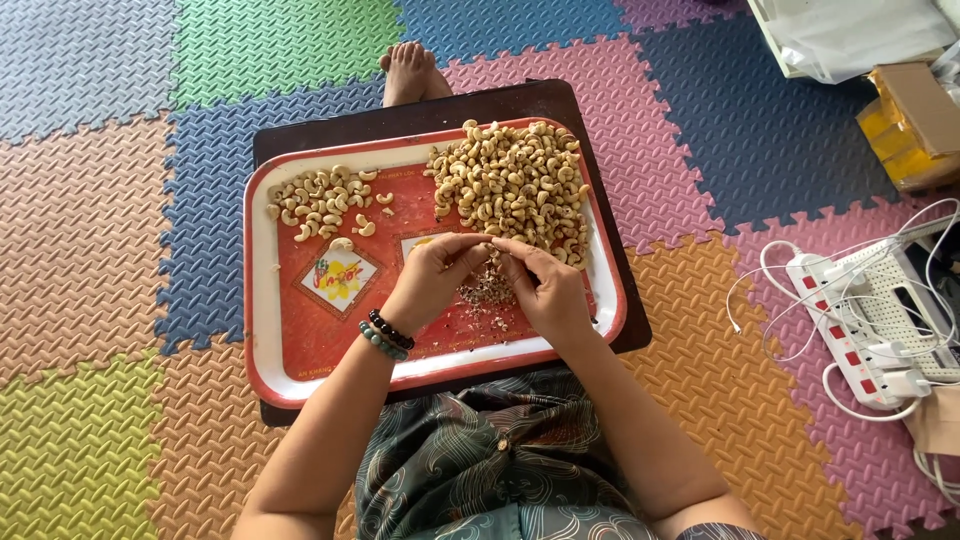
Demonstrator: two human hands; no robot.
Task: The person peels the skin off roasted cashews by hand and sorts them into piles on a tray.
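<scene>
A red tray with a white rim (262, 330) rests on a dark board on my lap. A large heap of unpeeled cashew nuts (515, 180) fills its far right part. A smaller pile of pale peeled cashews (322, 200) lies at the far left. My left hand (432, 280) and my right hand (545, 285) meet at the fingertips over the tray's middle, pinching one small nut between them. Under the fingers sits a little mound of brown skin flakes (487, 292). Bead bracelets circle my left wrist.
The dark board (420, 115) under the tray rests on coloured foam floor tiles. My bare foot (412, 70) shows beyond the board. A white power strip with cables (850, 330) lies at the right, and cardboard boxes (915, 125) stand at the far right.
</scene>
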